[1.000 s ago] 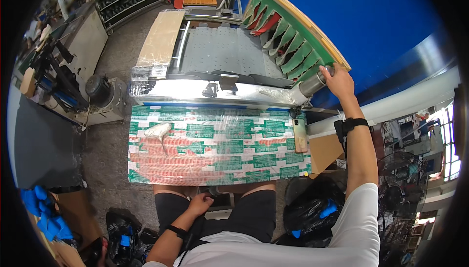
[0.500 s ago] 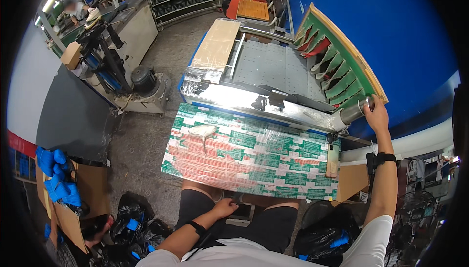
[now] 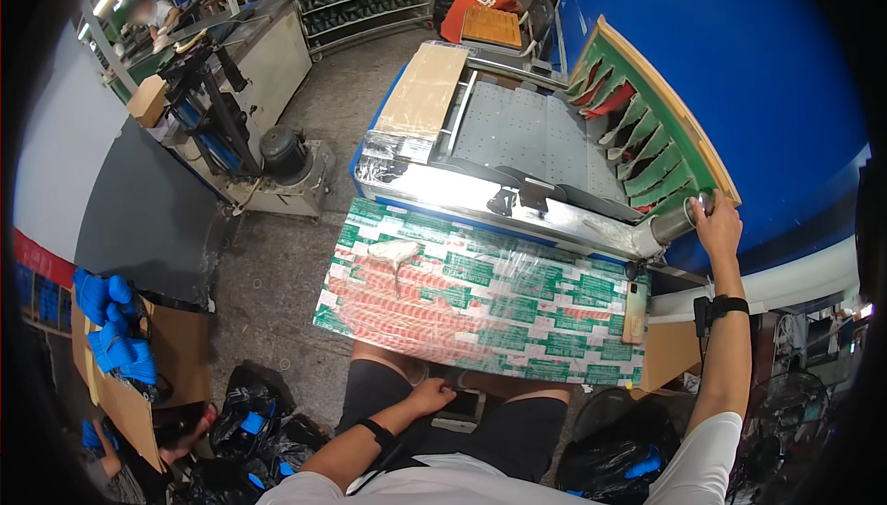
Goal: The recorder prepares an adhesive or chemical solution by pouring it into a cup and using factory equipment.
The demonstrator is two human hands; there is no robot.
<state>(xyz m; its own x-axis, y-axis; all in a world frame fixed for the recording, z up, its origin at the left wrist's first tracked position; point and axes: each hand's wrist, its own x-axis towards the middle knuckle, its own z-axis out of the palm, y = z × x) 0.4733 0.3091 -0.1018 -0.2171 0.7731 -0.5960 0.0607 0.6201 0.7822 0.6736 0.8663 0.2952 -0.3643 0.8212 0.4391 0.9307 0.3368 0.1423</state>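
Observation:
Out at the far right, my right hand [image 3: 717, 220] is closed at the outer end of a silver metal cylinder [image 3: 671, 226], its fingers at a round rim. This cylinder is attached to the near right corner of a machine with a grey perforated slat belt [image 3: 540, 140]. Low over my lap, my left hand [image 3: 432, 396] is curled closed near the board's front edge; whatever its fingers hold, if anything, is hidden. Between my hands lies a board covered with green, white and red tape [image 3: 517, 320]. On it rest a small whitish fabric piece [image 3: 394, 252] and a phone [image 3: 635, 313].
A green panel with hanging flaps [image 3: 647, 126] rises along the machine's right side. Black plastic bags [image 3: 610, 450] lie by my legs, and a carton with blue bundles [image 3: 120, 357] stands left. A motor unit [image 3: 285, 156] is farther off; a person in red [image 3: 478, 1] sits beyond the machine.
The whole scene has shifted slightly right and down in the picture. My right hand stays at the cylinder's end, and my left stays over my lap.

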